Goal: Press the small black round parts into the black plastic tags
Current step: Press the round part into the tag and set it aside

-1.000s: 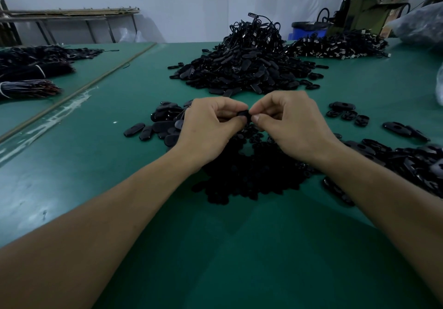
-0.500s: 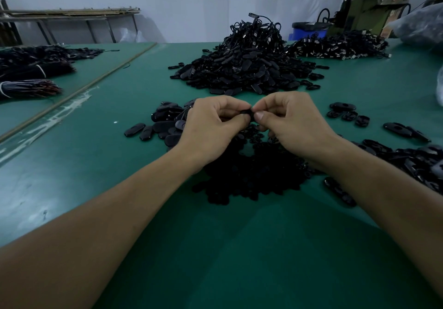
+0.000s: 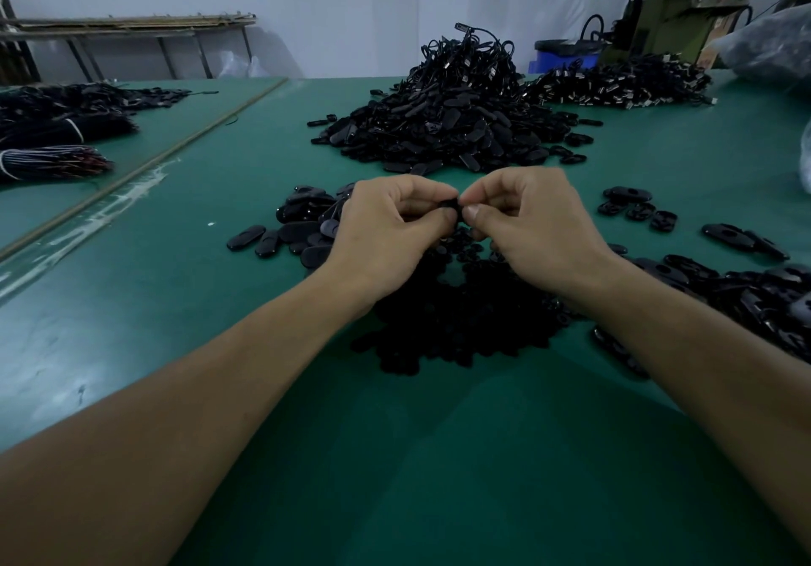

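Just above the low heap of small black round parts (image 3: 461,319) on the green bench (image 3: 395,456), the left hand (image 3: 386,232) and right hand (image 3: 533,223) meet. Both have curled fingers and pinch one small black plastic tag (image 3: 452,205) between thumb and fingertips. The tag looks light, rigid and smooth, so probably slippery. It is best held by its edges, with a thumb pressing squarely. Whether a round part is seated, I cannot tell.

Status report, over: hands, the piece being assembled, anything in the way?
Left hand, right hand both pinching one small black piece. Seating hidden by fingertips. Heap of round parts beneath; loose tags alongside, not blocking.
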Tool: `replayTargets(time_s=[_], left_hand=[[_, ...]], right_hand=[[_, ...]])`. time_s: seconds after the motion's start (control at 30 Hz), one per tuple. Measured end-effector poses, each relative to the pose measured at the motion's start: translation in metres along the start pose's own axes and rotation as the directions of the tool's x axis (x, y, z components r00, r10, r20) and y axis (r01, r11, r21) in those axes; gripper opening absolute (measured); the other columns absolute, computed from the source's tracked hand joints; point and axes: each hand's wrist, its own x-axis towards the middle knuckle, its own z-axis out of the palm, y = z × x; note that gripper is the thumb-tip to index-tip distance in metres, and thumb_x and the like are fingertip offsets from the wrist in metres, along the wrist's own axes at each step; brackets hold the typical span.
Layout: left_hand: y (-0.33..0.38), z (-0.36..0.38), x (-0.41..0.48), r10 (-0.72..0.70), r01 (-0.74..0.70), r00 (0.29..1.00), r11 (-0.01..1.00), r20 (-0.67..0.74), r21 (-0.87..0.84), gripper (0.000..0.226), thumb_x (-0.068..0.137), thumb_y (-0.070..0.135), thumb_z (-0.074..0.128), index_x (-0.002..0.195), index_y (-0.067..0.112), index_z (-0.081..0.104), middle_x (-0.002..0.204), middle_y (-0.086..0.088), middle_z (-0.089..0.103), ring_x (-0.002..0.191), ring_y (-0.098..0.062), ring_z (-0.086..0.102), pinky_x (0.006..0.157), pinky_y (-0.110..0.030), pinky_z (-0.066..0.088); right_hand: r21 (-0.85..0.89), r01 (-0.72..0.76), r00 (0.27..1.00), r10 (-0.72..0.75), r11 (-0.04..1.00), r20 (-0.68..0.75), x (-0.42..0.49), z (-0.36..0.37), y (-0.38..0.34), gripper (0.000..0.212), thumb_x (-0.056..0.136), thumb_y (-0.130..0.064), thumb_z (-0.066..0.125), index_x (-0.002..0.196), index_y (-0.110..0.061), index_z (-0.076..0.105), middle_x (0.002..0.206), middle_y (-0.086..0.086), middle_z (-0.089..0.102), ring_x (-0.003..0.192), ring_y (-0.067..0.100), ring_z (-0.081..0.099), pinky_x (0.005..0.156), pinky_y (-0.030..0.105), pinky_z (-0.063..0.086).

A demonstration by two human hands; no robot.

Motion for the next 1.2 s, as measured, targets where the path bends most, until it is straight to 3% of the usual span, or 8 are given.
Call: replayTargets(time_s=[0.2, 0.27, 0.43, 0.63, 0.77, 0.87, 1.03, 1.2], left_hand=[[0.001, 0.001, 0.0, -0.003, 0.002, 1.0, 1.0, 0.014, 0.014, 0.018, 0.086, 0.006, 0.076, 0.096, 0.022, 0.073, 0.088, 0.001, 0.077, 0.078, -0.008, 0.071, 0.074, -0.022, 0.055], [0.001, 0.001, 0.0, 0.033, -0.033, 0.999, 0.997, 0.0, 0.072, 0.019, 0.085, 0.007, 0.076, 0.097, 0.022, 0.072, 0.088, 0.001, 0.076, 0.081, -0.01, 0.072, 0.077, -0.024, 0.056], [0.0, 0.0, -0.002, 0.158, -0.142, 0.987, 0.935, -0.024, 0.324, 0.016, 0.086, 0.017, 0.078, 0.093, 0.028, 0.07, 0.078, 0.016, 0.069, 0.075, 0.004, 0.065, 0.07, -0.009, 0.051], [-0.002, -0.004, 0.001, 0.164, -0.147, 0.987, 0.906, -0.007, 0.398, 0.01, 0.089, 0.015, 0.073, 0.094, 0.023, 0.069, 0.075, 0.017, 0.068, 0.072, 0.006, 0.064, 0.065, -0.005, 0.045], [-0.002, -0.003, 0.003, 0.116, -0.111, 0.993, 0.941, 0.002, 0.32, 0.012, 0.089, 0.016, 0.074, 0.101, 0.017, 0.071, 0.082, 0.012, 0.071, 0.071, 0.005, 0.064, 0.066, -0.007, 0.045], [0.001, -0.002, 0.002, 0.064, -0.068, 0.998, 0.982, 0.026, 0.176, 0.01, 0.09, 0.013, 0.074, 0.099, 0.017, 0.069, 0.084, 0.006, 0.073, 0.07, 0.001, 0.066, 0.067, -0.013, 0.049], [0.002, -0.004, 0.003, 0.01, -0.013, 0.999, 0.998, 0.042, 0.062, 0.013, 0.09, 0.008, 0.073, 0.1, 0.014, 0.069, 0.082, 0.003, 0.074, 0.064, 0.003, 0.065, 0.062, -0.011, 0.048], [0.001, -0.006, 0.004, -0.032, 0.032, 0.999, 0.999, 0.027, 0.006, 0.017, 0.087, 0.009, 0.076, 0.102, 0.017, 0.071, 0.078, 0.005, 0.075, 0.066, -0.003, 0.068, 0.064, -0.014, 0.051]], right_hand=[[-0.032, 0.009, 0.994, -0.013, 0.999, -0.109, -0.003, 0.002, -0.002, 0.02, 0.087, -0.016, 0.074, 0.077, -0.031, 0.063, 0.07, -0.008, 0.07, 0.068, 0.0, 0.066, 0.064, 0.015, 0.05], [-0.039, 0.031, 0.991, -0.036, 0.999, -0.13, -0.004, 0.002, -0.004, 0.022, 0.086, -0.016, 0.075, 0.077, -0.03, 0.062, 0.071, -0.009, 0.07, 0.067, 0.0, 0.066, 0.062, 0.012, 0.05], [-0.141, 0.096, 0.992, -0.107, 0.985, -0.067, -0.009, 0.007, -0.01, 0.017, 0.093, -0.009, 0.064, 0.09, -0.025, 0.066, 0.079, -0.01, 0.069, 0.077, 0.0, 0.065, 0.069, 0.006, 0.049], [-0.141, 0.153, 0.988, -0.15, 0.978, 0.027, -0.011, 0.005, -0.014, 0.024, 0.09, -0.001, 0.059, 0.092, -0.024, 0.067, 0.08, -0.01, 0.071, 0.077, -0.003, 0.067, 0.073, 0.011, 0.053], [-0.159, 0.14, 0.987, -0.151, 0.977, -0.062, -0.006, 0.004, -0.008, 0.014, 0.09, -0.011, 0.069, 0.098, -0.022, 0.071, 0.086, -0.01, 0.069, 0.08, -0.001, 0.065, 0.072, 0.004, 0.047], [-0.159, 0.102, 0.992, -0.112, 0.982, -0.061, -0.002, 0.001, -0.001, 0.019, 0.092, -0.017, 0.069, 0.11, -0.02, 0.072, 0.097, -0.009, 0.067, 0.087, -0.003, 0.063, 0.074, -0.001, 0.044], [0.032, 0.011, 1.0, -0.012, 0.999, 0.026, 0.002, -0.007, 0.007, 0.012, 0.089, -0.018, 0.074, 0.1, -0.021, 0.075, 0.088, -0.007, 0.075, 0.085, 0.002, 0.07, 0.087, 0.025, 0.057], [0.106, -0.016, 0.999, 0.012, 0.994, 0.031, 0.003, -0.007, 0.01, 0.007, 0.086, -0.021, 0.077, 0.092, -0.023, 0.075, 0.083, -0.005, 0.076, 0.081, 0.007, 0.072, 0.085, 0.033, 0.059]])
